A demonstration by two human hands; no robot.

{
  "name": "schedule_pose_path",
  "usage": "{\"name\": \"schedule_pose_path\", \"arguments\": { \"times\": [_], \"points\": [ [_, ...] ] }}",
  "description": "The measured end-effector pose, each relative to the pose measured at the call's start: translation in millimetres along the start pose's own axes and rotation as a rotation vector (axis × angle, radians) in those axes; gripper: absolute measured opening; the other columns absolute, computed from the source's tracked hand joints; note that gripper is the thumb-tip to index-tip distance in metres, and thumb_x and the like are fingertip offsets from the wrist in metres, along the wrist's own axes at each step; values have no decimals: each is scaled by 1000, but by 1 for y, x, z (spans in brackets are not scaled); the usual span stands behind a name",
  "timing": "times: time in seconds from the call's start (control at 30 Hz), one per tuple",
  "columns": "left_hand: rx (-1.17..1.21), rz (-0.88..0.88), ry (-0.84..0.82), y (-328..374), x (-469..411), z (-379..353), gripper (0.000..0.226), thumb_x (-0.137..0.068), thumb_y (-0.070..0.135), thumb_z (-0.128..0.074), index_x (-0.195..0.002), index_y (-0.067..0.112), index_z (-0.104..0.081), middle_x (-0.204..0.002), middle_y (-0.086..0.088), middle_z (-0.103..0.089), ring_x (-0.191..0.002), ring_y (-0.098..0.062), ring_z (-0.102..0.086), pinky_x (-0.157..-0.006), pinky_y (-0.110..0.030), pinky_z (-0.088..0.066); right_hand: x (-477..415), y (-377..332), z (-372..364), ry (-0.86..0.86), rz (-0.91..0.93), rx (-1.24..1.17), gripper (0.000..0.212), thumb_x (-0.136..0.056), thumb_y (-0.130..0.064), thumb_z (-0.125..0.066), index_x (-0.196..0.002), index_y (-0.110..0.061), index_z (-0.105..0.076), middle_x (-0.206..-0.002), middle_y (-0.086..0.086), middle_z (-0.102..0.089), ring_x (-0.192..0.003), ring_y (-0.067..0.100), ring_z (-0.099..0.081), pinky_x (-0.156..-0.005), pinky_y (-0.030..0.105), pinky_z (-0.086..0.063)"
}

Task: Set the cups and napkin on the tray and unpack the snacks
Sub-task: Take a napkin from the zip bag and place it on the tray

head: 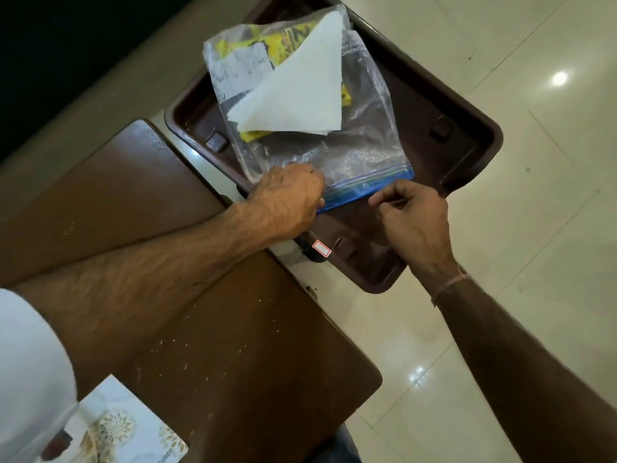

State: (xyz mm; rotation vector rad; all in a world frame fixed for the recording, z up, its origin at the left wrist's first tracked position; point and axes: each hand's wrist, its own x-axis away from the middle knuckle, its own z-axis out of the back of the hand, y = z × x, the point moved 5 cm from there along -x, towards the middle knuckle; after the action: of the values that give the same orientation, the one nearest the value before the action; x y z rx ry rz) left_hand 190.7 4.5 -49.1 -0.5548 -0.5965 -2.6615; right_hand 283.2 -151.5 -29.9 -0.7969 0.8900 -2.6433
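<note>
Head view, looking down. A dark brown tray (467,142) lies at the centre and far part of the scene, over pale glossy floor tiles (534,228) on the right. On the tray rests a clear zip bag (360,152) with a blue seal strip along its near edge; the strip points toward the person. Inside the bag, at its far end, yellow snack packets (290,41) show through the plastic, beside a white slip with handwriting too blurred to read. A white napkin (300,91), folded to a triangle, lies on top of the bag, covering part of the packets. The left hand (290,202) is curled closed at the left end of the seal strip, its fingers pinching the bag's near left corner. The right hand (414,218) is likewise curled, thumb and forefinger pressed together at the near edge of the strip toward its right end; whether they grip the plastic itself cannot be told. A thin band circles the right wrist. A brown table (200,329) with pale scratches fills the near left, its far right edge just beside the tray. A white box (127,429) with a gold leaf pattern sits at the table's near left corner. No cups are in view.
</note>
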Motion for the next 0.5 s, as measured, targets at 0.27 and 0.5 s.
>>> {"name": "schedule_pose_path", "arguments": {
  "times": [0.27, 0.5],
  "points": [
    [68, 17, 120, 13, -8, -1, 59, -80, 50, -74, -123, 21, -45, -120, -7, -54, -106, -25, -56, -88, -42, -51, 7, -2, -36, 34, -474, -816, 37, -89, 4, -63, -117, -11, -43, -100, 12, -65, -63, 13, -61, -51, 25, -50],
    [249, 156, 223, 20, -17, 12, 23, -95, 27, -54, -106, 15, -69, -106, -9, -62, -97, -27, -61, -77, -38, -51, -3, -17, -38, 45, -428, -899, 36, -87, 13, -57, -116, -8, -53, -103, 10, -68, -93, 21, -64, -78, 33, -50]
  ]
}}
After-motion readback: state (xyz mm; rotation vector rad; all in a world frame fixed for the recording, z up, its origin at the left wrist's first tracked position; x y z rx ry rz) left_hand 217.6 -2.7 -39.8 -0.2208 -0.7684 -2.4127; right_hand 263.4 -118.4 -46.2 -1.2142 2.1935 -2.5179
